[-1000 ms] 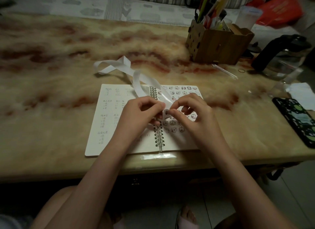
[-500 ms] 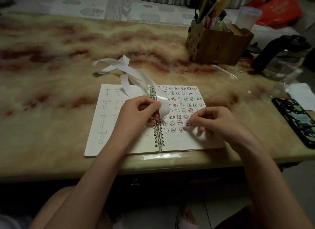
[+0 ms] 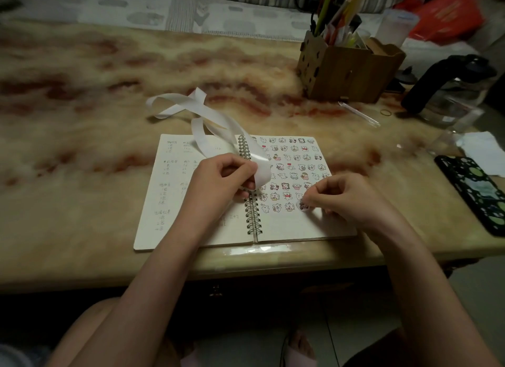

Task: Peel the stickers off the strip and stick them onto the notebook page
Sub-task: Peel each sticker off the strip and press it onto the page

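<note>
The right hand point(image 3: 347, 200) pinches a sticker point(image 3: 302, 206) in its grip at the notebook page point(image 3: 295, 226) on the table point(image 3: 82, 202), ending the lowest row. The left hand point(image 3: 221, 181) has its grip clamped on the strip point(image 3: 218, 120). An uneven press could crease the sticker or overlap a neighbour.

Dim, warm light is falling on the counter point(image 3: 82, 159), glare is glinting at its near edge, and the corners are blurring and bending.

A white backing strip point(image 3: 218, 120) curls from frame centre over an open spiral notebook point(image 3: 295, 227), whose right page carries rows of cartoon stickers point(image 3: 293, 166).
</note>
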A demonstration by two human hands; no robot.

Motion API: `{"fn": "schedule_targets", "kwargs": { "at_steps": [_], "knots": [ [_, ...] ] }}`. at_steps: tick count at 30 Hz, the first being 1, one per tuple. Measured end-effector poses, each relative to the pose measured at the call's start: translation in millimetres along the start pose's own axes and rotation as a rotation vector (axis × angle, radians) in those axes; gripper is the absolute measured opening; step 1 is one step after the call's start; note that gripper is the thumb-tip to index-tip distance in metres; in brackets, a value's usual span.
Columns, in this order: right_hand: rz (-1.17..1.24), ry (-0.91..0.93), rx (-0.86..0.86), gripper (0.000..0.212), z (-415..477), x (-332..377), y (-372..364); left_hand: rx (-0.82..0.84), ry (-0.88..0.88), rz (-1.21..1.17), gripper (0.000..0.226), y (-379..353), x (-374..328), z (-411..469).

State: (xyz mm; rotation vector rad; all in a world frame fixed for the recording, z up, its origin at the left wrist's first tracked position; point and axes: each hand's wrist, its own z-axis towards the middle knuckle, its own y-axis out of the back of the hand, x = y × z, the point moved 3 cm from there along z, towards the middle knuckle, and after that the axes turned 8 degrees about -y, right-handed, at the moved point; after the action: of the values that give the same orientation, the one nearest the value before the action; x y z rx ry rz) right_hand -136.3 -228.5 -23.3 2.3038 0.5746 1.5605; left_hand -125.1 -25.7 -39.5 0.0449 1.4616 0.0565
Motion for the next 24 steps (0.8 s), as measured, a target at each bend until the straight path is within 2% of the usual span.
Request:
{"fn": "schedule_targets", "kwargs": {
  "at_steps": [24],
  "knots": [
    [-0.059, 0.007, -0.052, 0.012, 7.4, -6.4, -4.0, 0.003, 0.009, 0.005, 0.012, 0.4, 0.5, 0.6]
  ]
}}
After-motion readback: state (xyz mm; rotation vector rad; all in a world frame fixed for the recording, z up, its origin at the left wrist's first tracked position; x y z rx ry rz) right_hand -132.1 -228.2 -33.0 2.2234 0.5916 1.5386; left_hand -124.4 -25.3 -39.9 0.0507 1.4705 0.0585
